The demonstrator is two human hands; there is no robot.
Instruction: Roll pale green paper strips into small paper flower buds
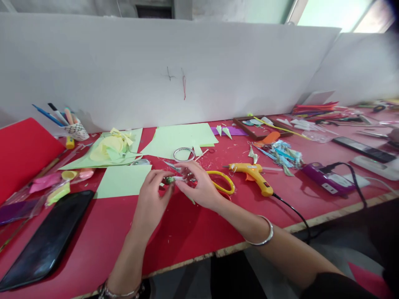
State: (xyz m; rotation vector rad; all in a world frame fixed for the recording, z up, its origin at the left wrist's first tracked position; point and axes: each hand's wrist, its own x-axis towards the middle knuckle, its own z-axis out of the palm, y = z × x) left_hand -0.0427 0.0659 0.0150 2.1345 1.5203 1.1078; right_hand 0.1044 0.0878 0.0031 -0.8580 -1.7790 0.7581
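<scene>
Both hands meet over the middle of the red table (187,232). My left hand (152,195) and my right hand (199,185) pinch the two ends of a thin stick (173,179) wrapped in green at its left end. The stick lies level just above the table. Yellow-handled scissors (225,182) rest right behind my right hand. A light green paper sheet (123,180) lies to the left of my left hand. A roll of clear tape (183,154) sits just beyond the hands.
A yellow glue gun (254,173) with a black cord lies to the right. A black phone (46,245) lies near the left front edge, with a pen cup (75,129) and crumpled green paper (110,147) at the back left. Paper scraps, a wooden tray (258,126) and a purple device (326,179) crowd the right. A white partition stands behind.
</scene>
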